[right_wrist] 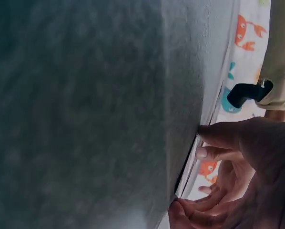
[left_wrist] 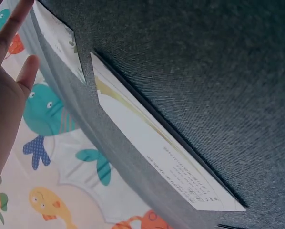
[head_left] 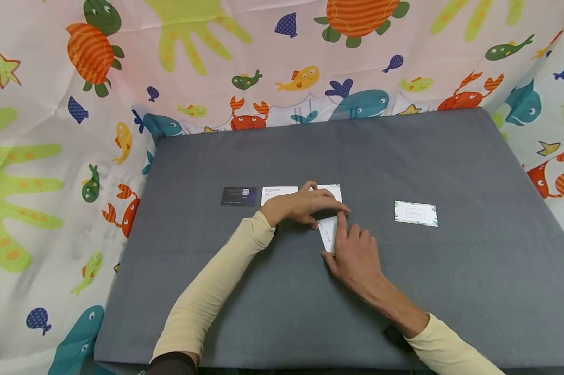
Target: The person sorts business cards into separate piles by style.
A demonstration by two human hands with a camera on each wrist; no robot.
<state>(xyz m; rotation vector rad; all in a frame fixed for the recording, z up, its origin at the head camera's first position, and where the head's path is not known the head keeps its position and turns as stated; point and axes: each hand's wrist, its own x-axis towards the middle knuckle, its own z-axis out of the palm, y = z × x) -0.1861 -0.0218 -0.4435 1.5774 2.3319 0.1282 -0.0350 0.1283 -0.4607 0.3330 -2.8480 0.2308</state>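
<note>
A white business card [head_left: 327, 235] with small print lies slanted on the grey cloth, between the two hands. The left hand [head_left: 302, 204] arches over its far end, thumb at the left corner and fingertips at the right. The right hand [head_left: 358, 255] holds the card's right side, forefinger at the far end and thumb at the near end. In the right wrist view, the right hand [right_wrist: 249, 167] grips the card [right_wrist: 186, 167], seen nearly edge-on. Beneath the left hand, a leafy-bordered white card [head_left: 330, 191] is partly covered.
Left of the hands lie a white printed card [head_left: 279, 192] and a dark card [head_left: 238, 196] with a square code. Another leafy-bordered card [head_left: 416, 213] lies to the right. A sea-animal curtain [head_left: 291, 62] hangs behind the grey table [head_left: 450, 291].
</note>
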